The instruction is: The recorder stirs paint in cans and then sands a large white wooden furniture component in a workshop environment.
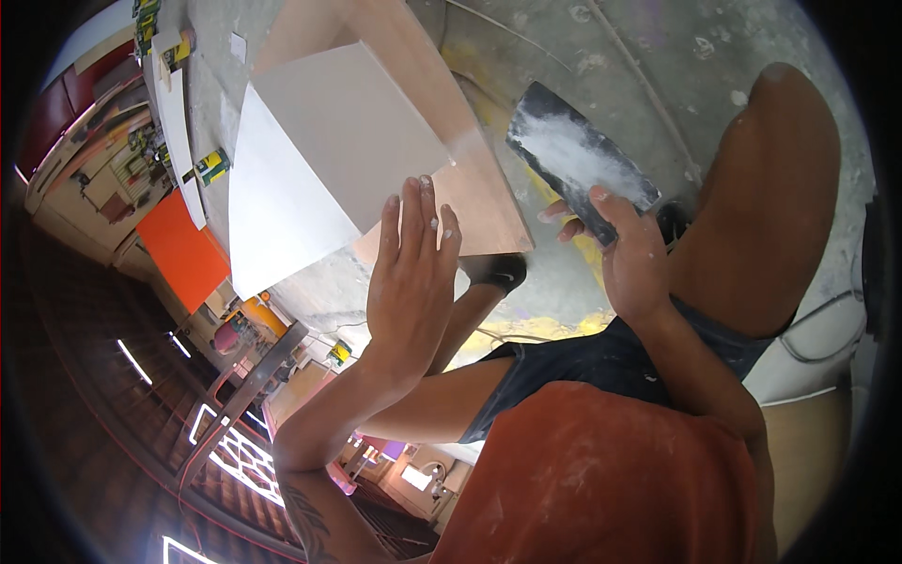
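Observation:
My right hand (631,263) grips the near end of a dark, flat sanding block (575,150) whose upward face is smeared with white dust. That block is tilted in the air, apart from the panels. Stretched out with its fingers nearly together, my left hand (410,287) has its fingertips over the near edge of a grey-topped panel (349,127). Whether they press on it I cannot tell. White dust marks the fingertips. A bright white face (277,202) borders the grey one on the left. Both lie over a larger brown board (493,202).
Concrete floor (564,38) with yellow stains surrounds the board, and a cable (631,61) runs across it. At left stand an orange panel (186,249), a long white board (178,136) and a yellow-green can (212,166). My bare legs flank the work area.

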Demonstrator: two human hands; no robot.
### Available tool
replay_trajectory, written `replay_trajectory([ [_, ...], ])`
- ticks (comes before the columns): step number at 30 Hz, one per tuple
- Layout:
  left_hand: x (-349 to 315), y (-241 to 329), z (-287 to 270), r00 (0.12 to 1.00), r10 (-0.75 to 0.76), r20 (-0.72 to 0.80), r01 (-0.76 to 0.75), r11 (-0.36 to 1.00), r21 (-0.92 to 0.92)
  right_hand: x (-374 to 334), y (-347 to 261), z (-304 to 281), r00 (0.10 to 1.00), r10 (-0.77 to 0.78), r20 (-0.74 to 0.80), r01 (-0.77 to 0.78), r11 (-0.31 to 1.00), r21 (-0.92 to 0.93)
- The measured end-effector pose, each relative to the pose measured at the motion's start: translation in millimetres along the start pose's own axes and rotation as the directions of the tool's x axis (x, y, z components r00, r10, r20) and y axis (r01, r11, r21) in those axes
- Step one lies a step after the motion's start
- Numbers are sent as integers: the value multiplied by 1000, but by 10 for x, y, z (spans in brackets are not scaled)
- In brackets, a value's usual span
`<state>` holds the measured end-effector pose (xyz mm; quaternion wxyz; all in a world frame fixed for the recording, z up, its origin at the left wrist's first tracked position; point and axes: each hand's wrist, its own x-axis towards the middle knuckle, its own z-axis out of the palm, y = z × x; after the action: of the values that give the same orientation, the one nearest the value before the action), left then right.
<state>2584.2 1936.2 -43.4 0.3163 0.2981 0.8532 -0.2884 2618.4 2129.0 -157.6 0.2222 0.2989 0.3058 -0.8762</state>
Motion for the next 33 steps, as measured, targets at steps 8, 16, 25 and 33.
replay_trajectory([
  [8,75,11,16,999,52,-7,-52,990,-132,-7,12,30,1000,1,-3,-1,1000,3],
  [16,7,28,-18,997,38,-64,-60,922,-383,-8,48,54,999,-37,19,37,999,-24],
  [25,-538,184,793,984,127,121,-21,768,-640,145,409,937,738,-316,597,665,492,-562],
  [33,-933,290,951,954,160,254,76,689,-720,392,1179,880,760,-423,493,627,276,-729],
])
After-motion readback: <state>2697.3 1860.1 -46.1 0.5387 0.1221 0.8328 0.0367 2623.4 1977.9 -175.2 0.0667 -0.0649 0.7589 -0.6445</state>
